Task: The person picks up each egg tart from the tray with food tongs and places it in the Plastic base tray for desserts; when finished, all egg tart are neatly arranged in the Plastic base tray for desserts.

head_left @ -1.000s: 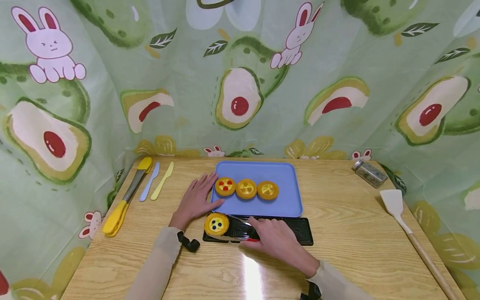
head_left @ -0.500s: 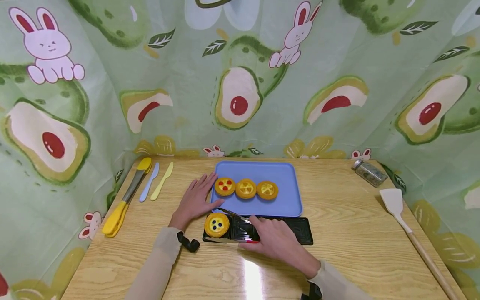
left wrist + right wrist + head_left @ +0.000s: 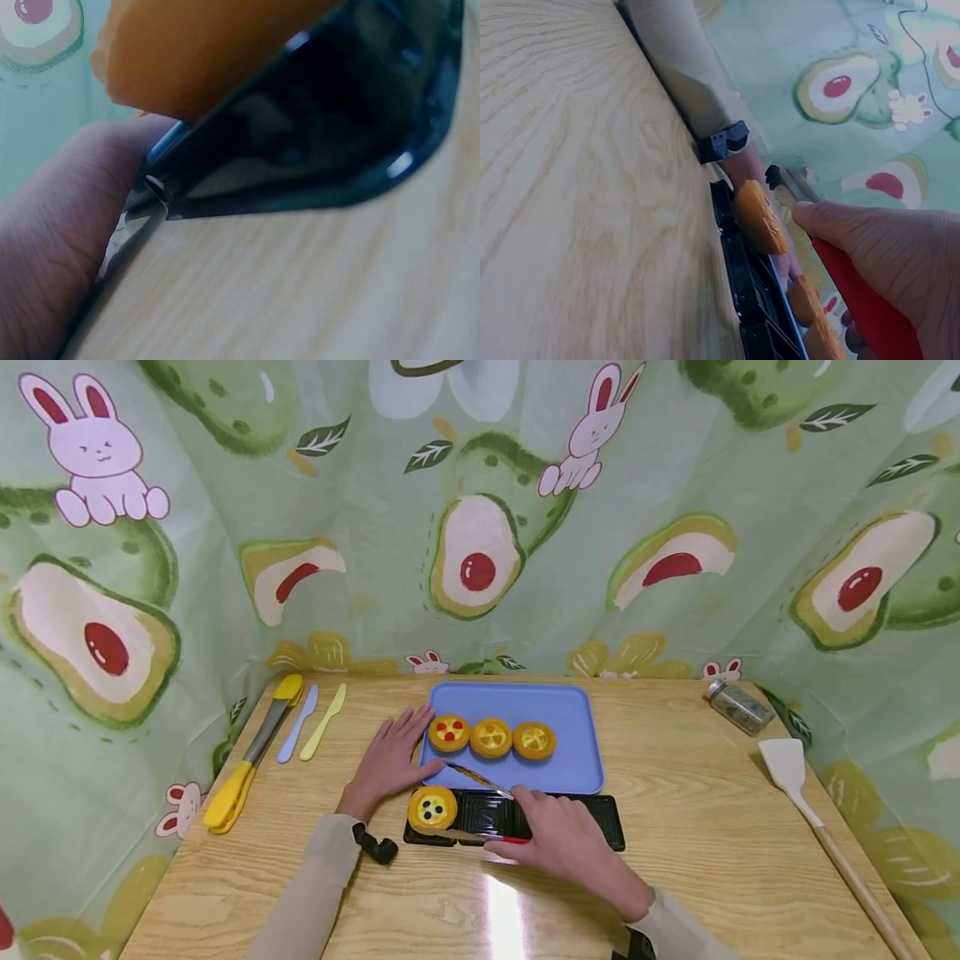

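Gripping parted tongs (image 3: 866, 304), right hand (image 3: 562, 835) overhangs the black tray (image 3: 480, 817); left hand (image 3: 390, 760), straight-fingered, lies at the blue tray's edge (image 3: 425, 750).

Pale green cloth (image 3: 382, 518), printed with avocados (image 3: 477, 556) and rabbits (image 3: 96, 456) (leaves (image 3: 324, 439) too), hangs in folds around a light wood table (image 3: 675, 777), where a white glare (image 3: 505, 910) streaks the grain.

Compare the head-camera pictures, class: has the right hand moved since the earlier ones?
Yes. The right hand has shifted slightly rightward over the black tray, judged against the white-headed spatula.
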Motion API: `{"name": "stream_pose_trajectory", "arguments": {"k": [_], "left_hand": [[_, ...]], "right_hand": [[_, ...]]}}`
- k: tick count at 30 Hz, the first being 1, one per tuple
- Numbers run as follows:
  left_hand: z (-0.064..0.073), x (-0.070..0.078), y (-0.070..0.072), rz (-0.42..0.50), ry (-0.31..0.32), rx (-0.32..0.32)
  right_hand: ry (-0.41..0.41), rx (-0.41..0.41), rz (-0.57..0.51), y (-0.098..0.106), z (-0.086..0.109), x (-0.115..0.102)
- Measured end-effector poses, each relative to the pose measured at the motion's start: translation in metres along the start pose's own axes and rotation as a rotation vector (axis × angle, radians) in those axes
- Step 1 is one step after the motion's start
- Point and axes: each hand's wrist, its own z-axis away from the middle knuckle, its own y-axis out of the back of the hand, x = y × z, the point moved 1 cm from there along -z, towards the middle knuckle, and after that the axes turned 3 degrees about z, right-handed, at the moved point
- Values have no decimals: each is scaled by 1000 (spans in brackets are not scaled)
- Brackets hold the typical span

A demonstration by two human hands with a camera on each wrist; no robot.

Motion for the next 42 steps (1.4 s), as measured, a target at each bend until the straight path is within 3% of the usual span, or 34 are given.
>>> {"name": "stream_pose_trajectory", "arguments": {"k": [16,27,35,42], "left_hand": [[-3,2,3,14,28,-18],[-3,3,4,13,25,-15],[-1,2,1,11,21,-10],[0,2,1,7,22,-11]], "right_hand": [[-100,43,-64,21,4,33],[-159,98,-116,30,2,72],[-183,26,-62,24,0,108],[-210,-39,-41,14,0,127]]}}
